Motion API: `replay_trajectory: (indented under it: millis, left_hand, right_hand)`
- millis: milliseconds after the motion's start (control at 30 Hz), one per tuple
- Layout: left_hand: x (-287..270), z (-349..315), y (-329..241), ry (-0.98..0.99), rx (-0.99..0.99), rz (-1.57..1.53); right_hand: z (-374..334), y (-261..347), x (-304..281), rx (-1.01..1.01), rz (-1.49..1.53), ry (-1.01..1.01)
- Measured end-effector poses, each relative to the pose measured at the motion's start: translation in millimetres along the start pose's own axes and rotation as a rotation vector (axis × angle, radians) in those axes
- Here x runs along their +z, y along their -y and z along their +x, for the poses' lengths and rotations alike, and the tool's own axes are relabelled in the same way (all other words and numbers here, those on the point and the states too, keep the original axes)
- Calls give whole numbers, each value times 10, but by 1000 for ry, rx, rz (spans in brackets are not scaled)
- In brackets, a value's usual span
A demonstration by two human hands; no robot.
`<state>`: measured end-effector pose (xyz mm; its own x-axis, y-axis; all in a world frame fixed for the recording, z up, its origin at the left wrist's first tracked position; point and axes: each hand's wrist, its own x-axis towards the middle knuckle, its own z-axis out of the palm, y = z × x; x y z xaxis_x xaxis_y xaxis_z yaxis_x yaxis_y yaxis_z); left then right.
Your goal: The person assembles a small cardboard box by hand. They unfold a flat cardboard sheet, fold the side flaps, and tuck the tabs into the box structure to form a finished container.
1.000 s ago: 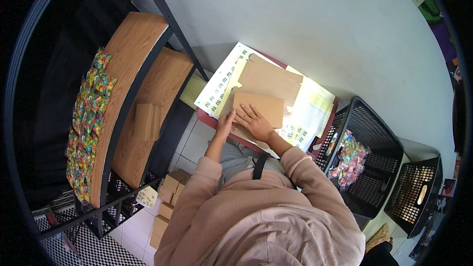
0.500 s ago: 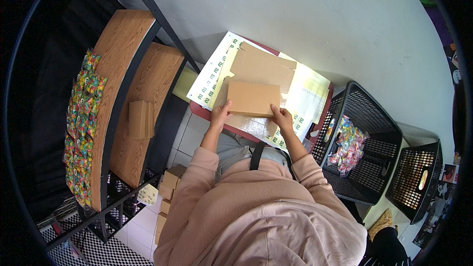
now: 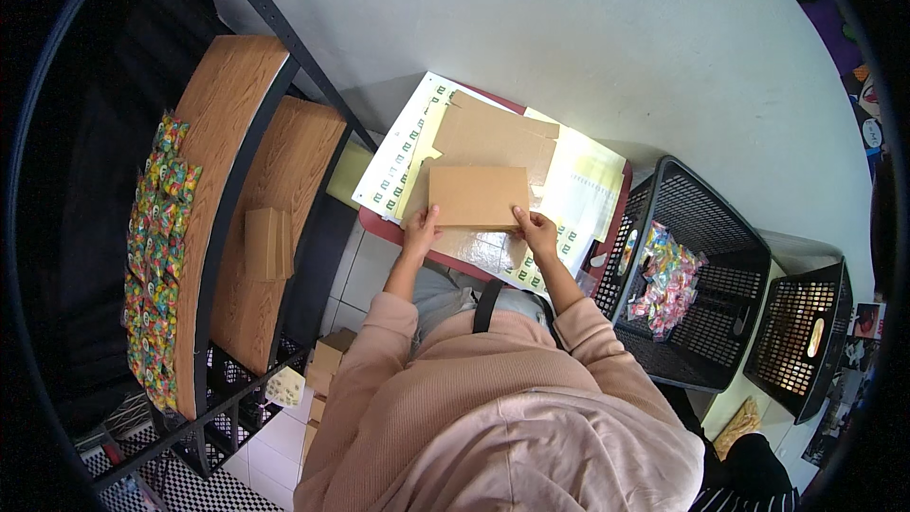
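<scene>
A closed brown cardboard box (image 3: 478, 194) is between my two hands over the small table in front of me. My left hand (image 3: 421, 230) grips its near left corner, thumb along the side. At the near right corner, my right hand (image 3: 536, 230) pinches the box with the thumb on its edge. Beneath and beyond the box lies a flat, unfolded piece of cardboard (image 3: 498, 133) with notched edges. It rests on white and pale yellow printed sheets (image 3: 396, 154) that cover most of the red-rimmed table (image 3: 377, 225).
On the left, a wood-topped shelf (image 3: 227, 85) carries several colourful candy bags (image 3: 156, 275); a lower shelf holds a small cardboard box (image 3: 269, 244). To the right stand a black basket (image 3: 716, 218) with wrapped sweets (image 3: 668, 280) and a smaller black basket (image 3: 806, 332). A wall (image 3: 569, 28) rises behind the table.
The box has tilted slightly, so its near side face shows less. Both hands keep their hold on it. The whole view has shifted a little.
</scene>
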<state>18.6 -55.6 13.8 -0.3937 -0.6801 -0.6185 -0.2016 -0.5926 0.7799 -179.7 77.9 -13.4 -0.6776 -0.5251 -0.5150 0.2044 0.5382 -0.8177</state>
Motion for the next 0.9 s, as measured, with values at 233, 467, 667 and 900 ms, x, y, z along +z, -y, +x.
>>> replay_trajectory:
  millis: [233,467,667,900]
  left_hand:
    - [229,-143,-261,41,97,-156]
    - [665,-339,-713,174,108,-631]
    - [703,-425,-929,70,172,-635]
    - [595,-549,-988,135,325,-555]
  right_hand:
    - [-173,405,20,75,438,108]
    - [-425,1135,183,-113,415,125]
    - [-574,1521,215,-163,439,159]
    - [-692,1656,160,-190,519,352]
